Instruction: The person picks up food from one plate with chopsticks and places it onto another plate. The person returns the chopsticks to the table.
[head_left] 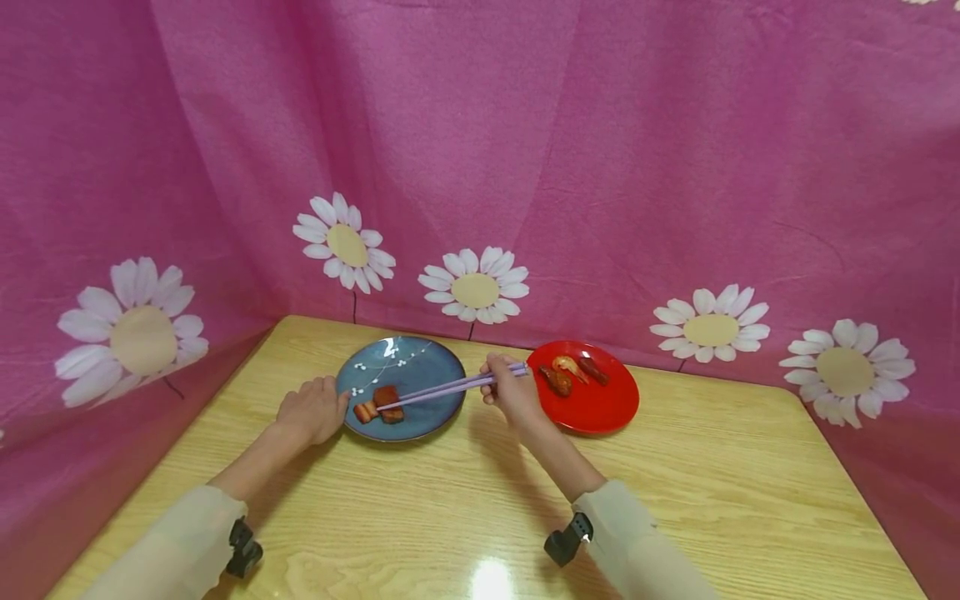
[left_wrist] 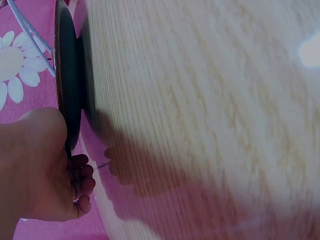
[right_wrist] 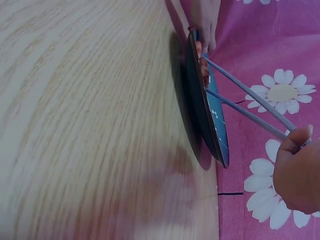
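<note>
My left hand (head_left: 313, 410) grips the left rim of a round blue plate (head_left: 438, 417), thumb at the edge and fingers curled beside it in the left wrist view. A pair of pale purple chopsticks (head_left: 450, 387) is held in my right hand (head_left: 512, 390), over the gap between the two plates. Their tips reach the brown pork belly pieces (head_left: 387, 398) near the front left of the blue plate. In the right wrist view the two chopsticks (right_wrist: 245, 117) spread apart, with tips at the meat behind the plate's rim.
To the right stands a red plate (head_left: 585, 415) with a browned chicken piece (head_left: 557, 381), a shrimp (head_left: 572, 367) and a dark reddish piece (head_left: 593, 371). Both plates sit near the back edge of the wooden table (head_left: 420, 517). A pink flowered cloth (head_left: 480, 125) hangs behind and along the sides.
</note>
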